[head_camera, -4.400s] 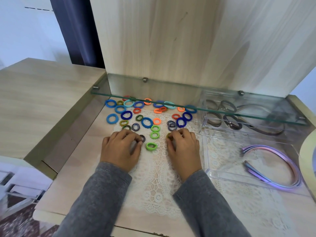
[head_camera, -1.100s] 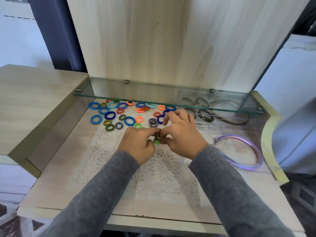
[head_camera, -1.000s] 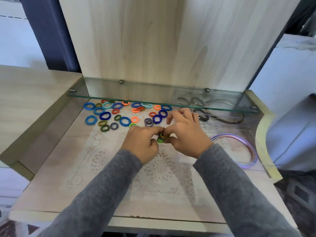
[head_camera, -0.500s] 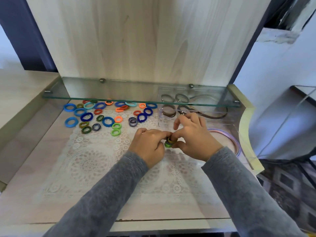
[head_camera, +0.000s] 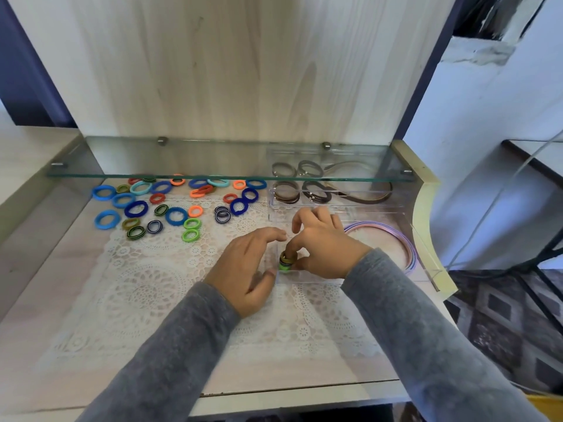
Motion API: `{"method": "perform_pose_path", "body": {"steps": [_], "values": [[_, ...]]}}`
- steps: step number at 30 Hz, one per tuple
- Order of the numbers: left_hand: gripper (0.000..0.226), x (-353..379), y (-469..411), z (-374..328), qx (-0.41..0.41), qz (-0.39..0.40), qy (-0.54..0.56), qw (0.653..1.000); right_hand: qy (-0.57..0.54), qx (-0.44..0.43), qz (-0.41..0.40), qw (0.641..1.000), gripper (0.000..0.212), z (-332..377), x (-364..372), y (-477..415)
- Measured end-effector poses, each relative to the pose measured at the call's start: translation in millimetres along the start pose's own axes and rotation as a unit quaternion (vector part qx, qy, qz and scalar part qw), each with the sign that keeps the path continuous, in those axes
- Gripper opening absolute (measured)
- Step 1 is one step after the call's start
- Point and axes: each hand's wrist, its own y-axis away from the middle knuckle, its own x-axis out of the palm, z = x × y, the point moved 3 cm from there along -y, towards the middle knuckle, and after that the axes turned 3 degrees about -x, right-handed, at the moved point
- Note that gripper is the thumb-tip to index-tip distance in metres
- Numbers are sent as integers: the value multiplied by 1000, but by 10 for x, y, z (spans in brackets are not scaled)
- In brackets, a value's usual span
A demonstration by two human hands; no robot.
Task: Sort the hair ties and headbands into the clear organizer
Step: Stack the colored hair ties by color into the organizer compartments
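Lace mat on a wooden desk, under a glass shelf. The right hand pinches stacked hair ties at the organizer corner; the left hand has its fingers loosely apart.

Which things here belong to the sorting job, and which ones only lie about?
Job:
clear organizer
loose hair ties
stacked ties, pinched by the right hand
purple headbands
left hand, beside the stack

Lying about:
lace mat
glass shelf
wooden back panel
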Motion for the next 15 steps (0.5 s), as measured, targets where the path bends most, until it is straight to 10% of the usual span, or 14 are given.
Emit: {"method": "perform_pose_path", "body": {"steps": [7, 15], "values": [[52, 40, 3, 37, 20, 10, -63, 998, 16, 28, 94, 995, 47, 38, -102, 19], [40, 23, 12, 49, 47, -26, -61, 997, 23, 23, 135, 990, 32, 200, -90, 50]]}}
